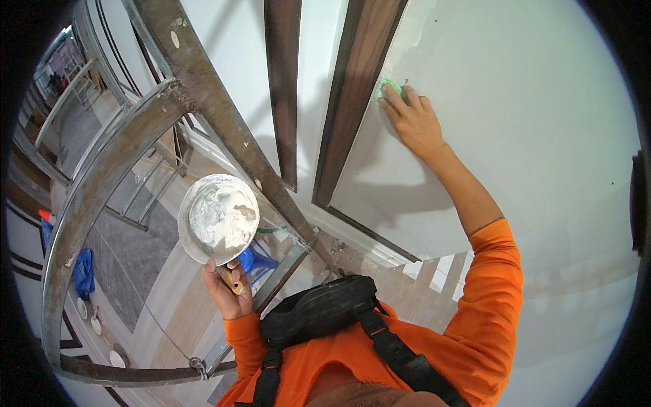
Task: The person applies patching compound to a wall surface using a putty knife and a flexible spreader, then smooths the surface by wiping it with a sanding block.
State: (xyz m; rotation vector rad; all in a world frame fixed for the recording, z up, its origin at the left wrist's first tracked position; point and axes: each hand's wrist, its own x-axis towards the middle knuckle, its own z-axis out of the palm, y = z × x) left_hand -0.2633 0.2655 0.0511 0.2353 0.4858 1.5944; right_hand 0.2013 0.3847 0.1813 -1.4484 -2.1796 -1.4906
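Observation:
My left hand (230,292) is closed at the near rim of a round pan (184,220), which holds white paste (227,214). A yellow handle (232,279) with a hole in its end also lies in this hand; I cannot tell whether it belongs to the pan or to a separate tool. At the upper right, my right hand (410,122) presses against the white wall panel (529,122), beside the dark wood strip (359,95). Its fingers are closed on a bright green piece (386,87), mostly covered, so its exact kind is unclear.
A rusty metal scaffold frame (224,115) curves around my left side. Another dark wood strip (283,88) stands on the wall. Far below are a grey and beige floor (129,251), a blue bag (83,273) and small pale containers (119,357). A wire (152,319) runs to the frame.

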